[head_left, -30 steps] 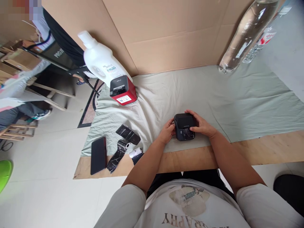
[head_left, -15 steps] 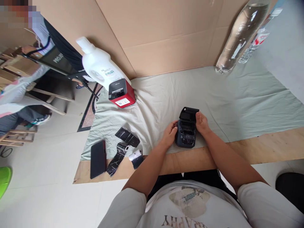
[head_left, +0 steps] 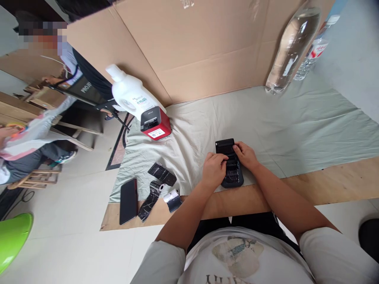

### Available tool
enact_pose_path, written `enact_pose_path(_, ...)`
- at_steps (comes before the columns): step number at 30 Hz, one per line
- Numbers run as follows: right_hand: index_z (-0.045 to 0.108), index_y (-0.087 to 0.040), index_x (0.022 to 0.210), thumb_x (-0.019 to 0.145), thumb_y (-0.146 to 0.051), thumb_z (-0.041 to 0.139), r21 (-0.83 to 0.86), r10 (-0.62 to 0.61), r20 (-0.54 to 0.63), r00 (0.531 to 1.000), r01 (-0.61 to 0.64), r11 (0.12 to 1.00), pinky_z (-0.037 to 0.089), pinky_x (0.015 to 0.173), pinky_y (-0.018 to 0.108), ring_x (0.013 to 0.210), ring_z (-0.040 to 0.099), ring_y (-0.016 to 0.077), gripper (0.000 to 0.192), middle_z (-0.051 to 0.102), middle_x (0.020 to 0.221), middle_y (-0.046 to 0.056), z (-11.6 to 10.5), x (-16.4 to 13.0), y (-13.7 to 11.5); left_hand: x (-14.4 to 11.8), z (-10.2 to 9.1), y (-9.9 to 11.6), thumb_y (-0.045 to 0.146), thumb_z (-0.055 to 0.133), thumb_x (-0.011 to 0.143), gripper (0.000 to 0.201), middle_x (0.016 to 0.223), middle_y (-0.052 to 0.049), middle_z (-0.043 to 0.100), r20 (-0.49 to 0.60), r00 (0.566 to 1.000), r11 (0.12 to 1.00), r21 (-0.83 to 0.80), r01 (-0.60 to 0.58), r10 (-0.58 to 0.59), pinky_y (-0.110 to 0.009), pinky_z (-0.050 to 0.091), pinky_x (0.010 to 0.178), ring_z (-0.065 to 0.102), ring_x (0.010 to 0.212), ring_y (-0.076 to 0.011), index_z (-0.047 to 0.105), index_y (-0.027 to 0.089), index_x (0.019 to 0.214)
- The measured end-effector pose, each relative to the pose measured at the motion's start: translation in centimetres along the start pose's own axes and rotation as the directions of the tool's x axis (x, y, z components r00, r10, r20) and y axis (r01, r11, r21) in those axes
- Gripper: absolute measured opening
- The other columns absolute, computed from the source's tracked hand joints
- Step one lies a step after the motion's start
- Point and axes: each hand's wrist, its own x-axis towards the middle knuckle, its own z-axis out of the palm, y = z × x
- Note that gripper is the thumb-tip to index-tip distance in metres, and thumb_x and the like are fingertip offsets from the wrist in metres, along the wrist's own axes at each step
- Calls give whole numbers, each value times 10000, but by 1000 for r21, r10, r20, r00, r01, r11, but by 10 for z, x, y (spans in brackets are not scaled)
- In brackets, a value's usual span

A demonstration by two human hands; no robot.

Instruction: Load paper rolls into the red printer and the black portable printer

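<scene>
A small dark label printer lies near the table's front edge with its lid flipped up at the far side. Inside it, a black patterned strip shows in the front part. My right hand grips the printer at the right, its thumb by the lid hinge. Over the left side bends my left hand, fingertips drawn together inside the open compartment; what they pinch, if anything, is hidden. To the left lie a marbled black label roll, a loose black strip and a smaller white-cored roll.
A black phone lies at the table's left edge. Behind stand a red-and-black boxy device and a white detergent bottle. Two clear bottles, one large, stand back right against a cardboard panel. Other people sit at far left.
My left hand has moved from the printer's side to over its open compartment. My right hand stays on the printer, which has turned slightly. The camera view has shifted.
</scene>
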Motion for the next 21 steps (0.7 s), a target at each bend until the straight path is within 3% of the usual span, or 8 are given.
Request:
enact_pose_path(3, 661, -245, 1042, 926, -692, 332, -4, -16, -4, 1000, 16, 1000, 487, 857, 435, 969, 644, 273, 568, 720, 1019, 99, 0, 1, 1, 17, 7, 7, 66, 685, 696, 158, 739, -102, 625, 132, 991, 996, 81, -22, 11, -524, 319, 1020, 496, 1014, -354, 696, 222, 715)
enact_pose_path(5, 662, -232, 1042, 932, -673, 326, -17, -23, -3, 1000, 23, 1000, 488, 850, 422, 965, 644, 268, 565, 722, 1014, 101, 0, 1, 2, 27, 11, 12, 67, 696, 684, 138, 732, -107, 624, 257, 966, 947, 316, -61, -24, -511, 341, 1007, 500, 1045, -358, 691, 204, 700)
enact_pose_path(8, 666, -213, 1038, 941, -636, 327, -52, -27, 1, 1000, 27, 998, 488, 846, 412, 961, 644, 268, 551, 725, 1019, 112, 1, 2, 3, 34, 15, 23, 119, 634, 771, 98, 914, -143, 681, 438, 890, 694, 680, -236, -127, -472, 387, 969, 525, 1068, -333, 717, 152, 813)
enact_pose_path(11, 667, -215, 1031, 944, -606, 349, -68, -39, -5, 999, 39, 997, 489, 835, 399, 946, 645, 261, 512, 727, 1015, 108, 1, 2, 5, 35, 15, 30, 149, 589, 822, 166, 1041, -170, 676, 504, 852, 558, 751, -353, -140, -466, 395, 968, 540, 1104, -330, 721, 117, 917)
enact_pose_path(13, 669, -220, 1020, 944, -602, 357, -68, -43, -6, 999, 43, 997, 490, 812, 387, 920, 648, 254, 498, 729, 992, 100, 1, 2, 5, 35, 12, 30, 155, 615, 799, 177, 1072, -157, 673, 489, 860, 588, 742, -323, -144, -468, 400, 968, 534, 1136, -334, 708, 131, 948)
enact_pose_path(16, 673, -221, 997, 941, -616, 349, -66, -37, -7, 999, 37, 997, 489, 784, 379, 893, 651, 252, 514, 732, 969, 99, 0, 3, 4, 36, 5, 26, 139, 675, 719, 248, 1053, -106, 679, 415, 895, 772, 619, -149, -161, -437, 435, 936, 553, 1107, -302, 668, 166, 966)
enact_pose_path(19, 676, -218, 969, 931, -649, 328, -77, -22, -4, 1000, 22, 997, 487, 765, 377, 876, 653, 253, 556, 735, 947, 100, -1, 3, 2, 32, -6, 21, 123, 678, 689, 289, 963, -41, 662, 333, 928, 960, 270, 77, -169, -357, 474, 868, 597, 945, -204, 613, 178, 965)
enact_pose_path(21, 678, -216, 956, 922, -679, 312, -86, -22, 0, 1000, 22, 996, 488, 750, 374, 854, 653, 250, 591, 735, 927, 101, -2, 2, 1, 24, -15, 17, 132, 677, 691, 274, 928, -15, 636, 316, 933, 982, -25, 189, -171, -312, 481, 829, 596, 872, -153, 587, 174, 947)
